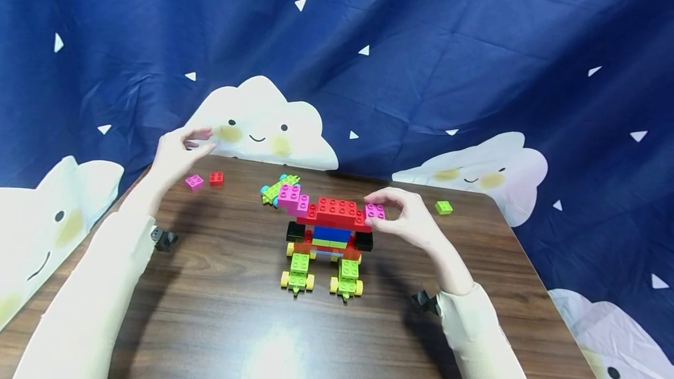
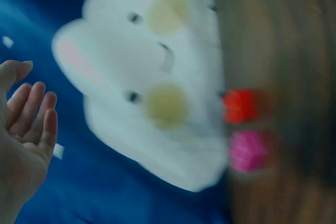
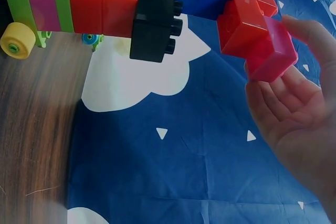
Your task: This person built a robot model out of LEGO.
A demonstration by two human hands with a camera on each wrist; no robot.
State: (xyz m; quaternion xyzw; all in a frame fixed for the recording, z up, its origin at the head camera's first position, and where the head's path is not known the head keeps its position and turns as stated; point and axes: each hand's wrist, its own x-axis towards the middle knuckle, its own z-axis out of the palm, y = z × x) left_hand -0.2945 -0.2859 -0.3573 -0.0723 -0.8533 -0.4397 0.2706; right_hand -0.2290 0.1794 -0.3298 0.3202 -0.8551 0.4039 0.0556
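Observation:
A toy-brick build stands mid-table, with a red top, blue and lime layers below, black bricks at its sides and lime wheeled bases under it. At its right end my right hand pinches a pink brick between thumb and fingers. The right wrist view shows this pink brick against the red brick at the end. My left hand is raised at the far left, fingers relaxed and holding nothing. Near it on the table lie a loose pink brick and a red brick.
Behind the build sits a small lime wheeled piece with blue wheels. A lime brick lies at the back right of the wooden table. A blue curtain with clouds hangs along the back edge.

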